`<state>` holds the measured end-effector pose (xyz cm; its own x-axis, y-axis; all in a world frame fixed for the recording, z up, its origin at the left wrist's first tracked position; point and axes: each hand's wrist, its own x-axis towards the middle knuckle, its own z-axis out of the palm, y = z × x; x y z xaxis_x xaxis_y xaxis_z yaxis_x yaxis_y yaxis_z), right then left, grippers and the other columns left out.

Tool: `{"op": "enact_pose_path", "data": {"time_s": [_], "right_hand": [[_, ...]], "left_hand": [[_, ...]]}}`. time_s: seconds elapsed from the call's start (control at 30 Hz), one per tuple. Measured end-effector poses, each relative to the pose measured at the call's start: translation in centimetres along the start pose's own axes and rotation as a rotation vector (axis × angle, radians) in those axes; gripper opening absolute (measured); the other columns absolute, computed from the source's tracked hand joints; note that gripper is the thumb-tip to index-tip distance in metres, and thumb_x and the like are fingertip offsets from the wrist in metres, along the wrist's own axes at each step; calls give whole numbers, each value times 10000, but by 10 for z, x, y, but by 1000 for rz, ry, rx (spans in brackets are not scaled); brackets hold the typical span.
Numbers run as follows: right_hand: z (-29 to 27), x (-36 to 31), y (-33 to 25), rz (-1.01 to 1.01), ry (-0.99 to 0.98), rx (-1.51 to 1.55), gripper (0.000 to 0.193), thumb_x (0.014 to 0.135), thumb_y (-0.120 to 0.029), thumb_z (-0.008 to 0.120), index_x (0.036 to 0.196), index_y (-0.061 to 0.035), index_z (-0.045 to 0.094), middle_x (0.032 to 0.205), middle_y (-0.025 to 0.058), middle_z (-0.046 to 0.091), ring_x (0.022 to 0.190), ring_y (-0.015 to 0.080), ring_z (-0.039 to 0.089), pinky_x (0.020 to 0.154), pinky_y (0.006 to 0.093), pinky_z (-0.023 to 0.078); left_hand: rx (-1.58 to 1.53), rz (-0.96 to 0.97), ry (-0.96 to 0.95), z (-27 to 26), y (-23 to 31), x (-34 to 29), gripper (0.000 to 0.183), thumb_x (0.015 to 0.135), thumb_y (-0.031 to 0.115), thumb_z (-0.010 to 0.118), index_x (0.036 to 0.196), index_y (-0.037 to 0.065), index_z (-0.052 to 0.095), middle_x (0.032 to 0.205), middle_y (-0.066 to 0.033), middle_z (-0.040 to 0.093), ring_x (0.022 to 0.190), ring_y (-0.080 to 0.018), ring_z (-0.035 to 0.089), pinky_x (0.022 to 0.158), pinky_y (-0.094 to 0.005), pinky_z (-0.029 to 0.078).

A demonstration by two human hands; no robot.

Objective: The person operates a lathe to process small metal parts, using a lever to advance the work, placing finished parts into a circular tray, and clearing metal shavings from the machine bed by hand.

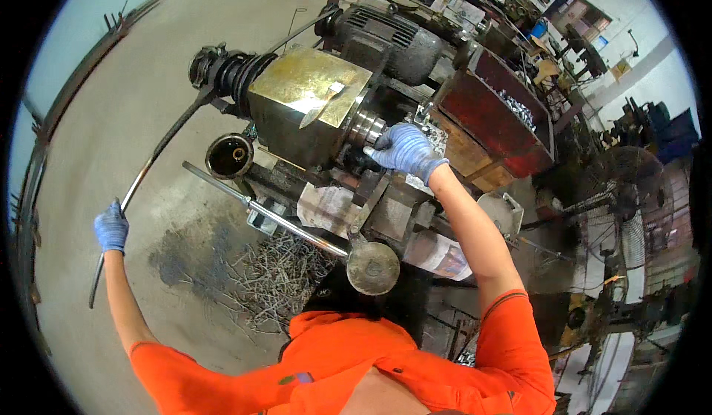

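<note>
My left hand (112,228), in a blue-grey work glove, is wrapped round a long metal lever (152,157) that runs up to the black pulley end (236,81) of a lathe-like machine. My gloved right hand (406,150) is at the round steel chuck (366,128) on the headstock, its fingers closed at the chuck's face. Whatever sits between those fingers is hidden. On the headstock's brass-coloured top plate (304,74) lies a flat brush-like tool (322,106). Below my hands, a second bar lever (297,229) ends by a round metal disc (373,268).
A dark electric motor (393,40) stands behind the headstock. To the right is a red metal bin (493,111) with small shiny parts. An oily round pot (229,155) is beside the machine. Tangled metal shavings (274,281) cover the floor near me. A fan (623,185) stands far right.
</note>
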<state>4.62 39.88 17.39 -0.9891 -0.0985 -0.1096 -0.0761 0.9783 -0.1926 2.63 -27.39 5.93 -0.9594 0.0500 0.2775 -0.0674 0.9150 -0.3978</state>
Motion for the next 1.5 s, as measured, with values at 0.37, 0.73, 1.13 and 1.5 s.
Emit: {"op": "enact_pose_path", "data": {"time_s": [0.37, 0.73, 1.13, 1.5], "right_hand": [[-57, -143, 69, 8, 567, 82, 247, 732, -304, 708, 779, -62, 690, 829, 119, 658, 844, 296, 607, 780, 372, 461], [10, -314, 240, 573, 517, 118, 224, 720, -194, 735, 819, 2, 691, 800, 138, 688, 736, 196, 660, 688, 306, 506], [54, -410, 385, 946, 17, -367, 628, 694, -446, 691, 1196, -91, 558, 1139, 180, 602, 1042, 352, 572, 910, 407, 446], [116, -475, 320, 1142, 201, -336, 554, 696, -453, 679, 1093, -74, 609, 1084, 194, 616, 1014, 335, 577, 881, 431, 442]], "left_hand": [[-920, 97, -430, 42, 306, -54, 399, 811, 388, 582, 986, 34, 639, 921, -217, 640, 868, -339, 627, 776, -427, 485], [-293, 484, -425, 60, 324, -4, 262, 814, 311, 512, 953, 160, 675, 957, -134, 667, 861, -313, 630, 775, -369, 488], [-1078, -51, -219, -78, 214, 2, 305, 849, 336, 586, 1014, 94, 673, 913, -151, 672, 843, -291, 652, 769, -363, 502], [-1063, 50, -54, -139, 296, 21, 375, 860, 417, 558, 928, 72, 688, 829, -174, 656, 781, -344, 632, 702, -410, 489]]}}
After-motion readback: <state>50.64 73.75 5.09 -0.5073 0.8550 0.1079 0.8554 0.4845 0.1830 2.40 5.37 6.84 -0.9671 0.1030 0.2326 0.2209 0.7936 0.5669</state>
